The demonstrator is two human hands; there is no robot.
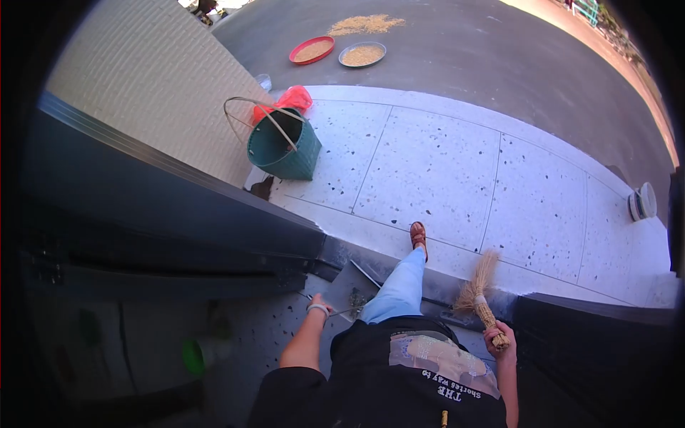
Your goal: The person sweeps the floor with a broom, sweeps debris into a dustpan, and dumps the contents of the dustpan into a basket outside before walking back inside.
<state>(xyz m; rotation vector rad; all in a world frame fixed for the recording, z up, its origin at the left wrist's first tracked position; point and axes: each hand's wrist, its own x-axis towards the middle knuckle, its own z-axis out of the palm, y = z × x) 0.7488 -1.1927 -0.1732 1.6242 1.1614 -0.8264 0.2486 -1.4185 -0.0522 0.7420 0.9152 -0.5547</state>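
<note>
My right hand (499, 335) is wrapped round the bound handle of a straw hand broom (485, 310). The broom's bristles fan out away from me, over the dark door sill. On the other side, my left hand (319, 305) is closed on a metal dustpan (342, 287), its fingers partly hidden. Some greenish-grey sweepings (357, 299) show in the pan, which lies beside my leg at the doorway. My foot in a brown sandal (418, 234) stands on the pale speckled step.
A green basket (303, 153) with a tall handle stands by the brick wall (157, 78), a red bag (294, 100) behind it. Beyond lie a red tray (325, 54), a grey tray (379, 58) and spread grain (367, 25). Round containers (642, 202) sit far right. Dark door panels flank me.
</note>
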